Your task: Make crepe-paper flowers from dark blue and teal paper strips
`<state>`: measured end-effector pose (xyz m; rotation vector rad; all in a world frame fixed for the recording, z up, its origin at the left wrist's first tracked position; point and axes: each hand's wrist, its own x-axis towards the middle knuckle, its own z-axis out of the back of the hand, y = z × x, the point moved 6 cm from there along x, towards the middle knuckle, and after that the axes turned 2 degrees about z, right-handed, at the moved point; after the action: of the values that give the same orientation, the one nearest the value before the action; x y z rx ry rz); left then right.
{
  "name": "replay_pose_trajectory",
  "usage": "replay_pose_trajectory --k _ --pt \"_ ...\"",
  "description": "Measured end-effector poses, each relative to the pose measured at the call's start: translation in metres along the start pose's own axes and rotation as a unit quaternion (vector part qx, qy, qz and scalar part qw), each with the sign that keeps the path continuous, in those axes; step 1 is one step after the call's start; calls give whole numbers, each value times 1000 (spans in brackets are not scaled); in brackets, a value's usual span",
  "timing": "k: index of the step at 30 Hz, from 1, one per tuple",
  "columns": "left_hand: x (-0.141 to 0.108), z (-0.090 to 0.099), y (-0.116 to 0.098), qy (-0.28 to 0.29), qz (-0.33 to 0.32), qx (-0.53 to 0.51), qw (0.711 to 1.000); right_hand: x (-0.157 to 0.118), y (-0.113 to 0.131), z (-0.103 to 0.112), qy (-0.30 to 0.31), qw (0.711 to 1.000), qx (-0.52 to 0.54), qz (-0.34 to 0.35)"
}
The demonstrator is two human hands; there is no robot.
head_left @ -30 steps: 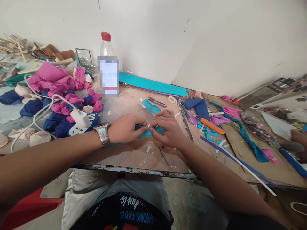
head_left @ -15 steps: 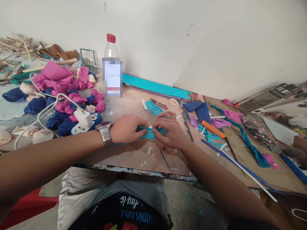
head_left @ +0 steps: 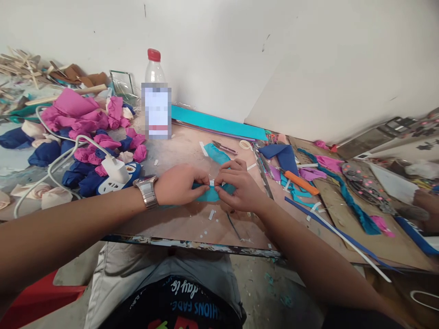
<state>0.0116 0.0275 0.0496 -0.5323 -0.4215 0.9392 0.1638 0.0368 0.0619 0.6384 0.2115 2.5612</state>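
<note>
A turquoise strip (head_left: 210, 195) lies between my two hands, close above the table (head_left: 185, 224). My left hand (head_left: 181, 183), with a metal watch at its wrist, pinches the strip's left part between thumb and forefinger. On the right part, my right hand (head_left: 236, 185) has its thumb and fingers closed. A small white piece (head_left: 211, 182) shows at the strip's upper edge between the fingertips. Beyond my right hand lies another turquoise piece (head_left: 216, 153) with a white end. The fingers hide part of the held strip.
Pink and blue fabric bundles (head_left: 73, 119) and a power strip (head_left: 118, 178) lie left. A red-capped bottle (head_left: 156, 75) stands behind. An orange-handled cutter (head_left: 301, 183), blue cloth (head_left: 281, 155) and cardboard (head_left: 346, 214) are at right. Another person's hand (head_left: 427, 201) shows at the far right.
The view has shifted slightly, so most things appear a little further left. Both hands still grip the turquoise strip, their fingertips slightly apart, with more of the white piece showing.
</note>
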Motion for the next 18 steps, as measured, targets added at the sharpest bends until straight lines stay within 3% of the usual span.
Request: replay_pose_trajectory --k 18 --pt "3 -4 6 21 2 -4 1000 -1 0 1 -5 1000 -25 1"
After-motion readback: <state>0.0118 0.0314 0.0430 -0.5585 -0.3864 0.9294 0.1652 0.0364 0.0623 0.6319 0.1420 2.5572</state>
